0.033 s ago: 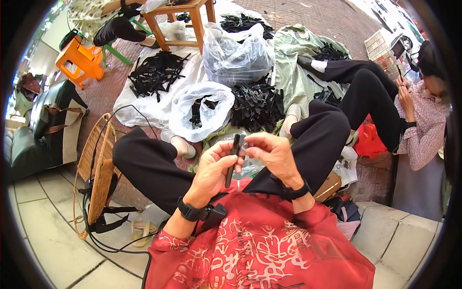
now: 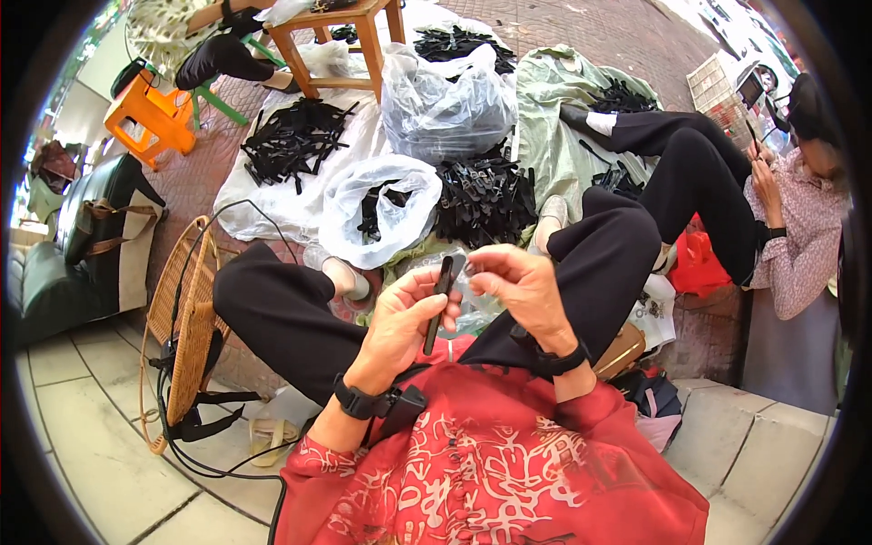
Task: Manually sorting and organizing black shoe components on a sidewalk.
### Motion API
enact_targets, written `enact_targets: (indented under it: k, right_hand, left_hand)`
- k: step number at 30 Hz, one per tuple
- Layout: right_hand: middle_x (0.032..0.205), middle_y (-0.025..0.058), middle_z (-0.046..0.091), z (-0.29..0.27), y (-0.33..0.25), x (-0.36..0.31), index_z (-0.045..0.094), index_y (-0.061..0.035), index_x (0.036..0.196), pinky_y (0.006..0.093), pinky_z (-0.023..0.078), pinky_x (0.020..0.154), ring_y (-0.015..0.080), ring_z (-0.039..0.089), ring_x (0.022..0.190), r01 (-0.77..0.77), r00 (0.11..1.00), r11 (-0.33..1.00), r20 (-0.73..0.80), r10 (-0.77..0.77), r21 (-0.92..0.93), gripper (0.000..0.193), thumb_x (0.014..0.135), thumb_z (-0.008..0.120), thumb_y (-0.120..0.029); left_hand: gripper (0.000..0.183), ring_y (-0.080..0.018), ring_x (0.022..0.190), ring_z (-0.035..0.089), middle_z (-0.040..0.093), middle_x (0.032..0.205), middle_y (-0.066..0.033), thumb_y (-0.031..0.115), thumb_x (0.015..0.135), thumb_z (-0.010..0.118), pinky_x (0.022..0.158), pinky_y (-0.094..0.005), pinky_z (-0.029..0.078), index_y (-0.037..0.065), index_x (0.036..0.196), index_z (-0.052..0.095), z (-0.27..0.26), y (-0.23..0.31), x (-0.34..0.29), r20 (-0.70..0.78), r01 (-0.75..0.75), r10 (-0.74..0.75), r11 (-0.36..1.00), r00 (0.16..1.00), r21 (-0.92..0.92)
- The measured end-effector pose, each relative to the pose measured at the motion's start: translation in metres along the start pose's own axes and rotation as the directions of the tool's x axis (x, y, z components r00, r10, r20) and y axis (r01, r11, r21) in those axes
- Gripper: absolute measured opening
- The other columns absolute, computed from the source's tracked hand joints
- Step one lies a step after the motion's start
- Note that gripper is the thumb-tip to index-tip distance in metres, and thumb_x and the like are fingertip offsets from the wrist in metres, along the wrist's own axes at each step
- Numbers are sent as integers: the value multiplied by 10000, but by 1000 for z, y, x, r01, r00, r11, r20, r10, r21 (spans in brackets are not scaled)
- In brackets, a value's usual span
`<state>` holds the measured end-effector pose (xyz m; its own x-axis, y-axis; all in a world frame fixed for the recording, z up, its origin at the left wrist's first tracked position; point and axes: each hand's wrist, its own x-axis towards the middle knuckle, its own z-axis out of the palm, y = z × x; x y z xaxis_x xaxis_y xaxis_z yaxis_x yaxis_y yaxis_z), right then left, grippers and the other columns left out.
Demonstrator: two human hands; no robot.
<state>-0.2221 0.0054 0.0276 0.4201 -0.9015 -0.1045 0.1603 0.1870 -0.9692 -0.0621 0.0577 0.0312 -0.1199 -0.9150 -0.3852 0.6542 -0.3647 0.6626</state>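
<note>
A slim black strip point(image 2: 440, 304) stands nearly upright in my left hand point(image 2: 400, 318), pinched between thumb and fingers. Just right of its upper end is my right hand point(image 2: 527, 289), thumb and forefinger drawn together. Something small and clear shows by those fingertips, too small to name. Below both hands lies clear plastic point(image 2: 477, 318) between my legs. Beyond it, on the ground, sit a heap of black pieces with shiny parts point(image 2: 486, 200) and a white plastic bag point(image 2: 336, 204) with its mouth rolled back and black pieces inside.
Another pile of black strips point(image 2: 300, 141) lies on white sheeting, near a filled clear bag point(image 2: 445, 104) and a wooden stool point(image 2: 363, 36). A wicker basket point(image 2: 186, 327) with cables stands at my left. A seated person point(image 2: 790, 218) works at the right; another sits far left near an orange stool point(image 2: 150, 123).
My right hand has shifted slightly to the right, its fingertips a little farther from the black strip. My left hand and the strip stay almost where they were.
</note>
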Motion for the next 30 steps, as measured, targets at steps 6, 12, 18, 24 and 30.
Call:
enact_targets:
  k: [6,12,18,24,30]
  right_hand:
    - [788,37,583,-12,-8,7,548,33,986,182,445,621,67,533,683,-23,998,996,62,17,88,222,779,581,-38]
    - [767,15,576,-11,-5,9,562,20,974,170,434,608,51,526,676,-103,984,984,159,80,142,230,770,606,-75]
    - [743,17,571,-7,-1,9,567,15,961,178,425,559,53,522,641,-107,971,985,228,74,135,220,766,613,-76]
    - [714,18,565,-5,1,11,579,7,952,180,410,527,53,505,594,-216,931,952,340,134,217,222,747,627,-67]
    - [684,13,563,-2,-1,13,595,-3,927,178,394,509,45,481,563,-245,891,965,414,185,97,196,742,629,-61]
  left_hand:
    - [230,-91,490,504,592,761,-92,52,829,497,381,-176,355,5,1054,505,-10,3,-9,62,98,-107,986,992,135]
    - [158,-97,451,471,581,706,-85,73,827,512,357,-176,286,65,982,544,-18,3,-8,86,158,-162,986,983,55]
    - [154,-92,439,446,575,692,-75,84,819,527,360,-174,265,74,969,556,-22,3,-9,110,189,-191,982,975,32]
    - [140,-63,425,418,570,677,-77,83,823,530,362,-172,257,50,958,553,-23,2,-11,192,228,-210,971,959,-77]
    - [151,-53,403,386,568,674,-96,100,826,532,367,-172,248,62,957,465,-24,4,-6,190,192,-185,981,964,-20]
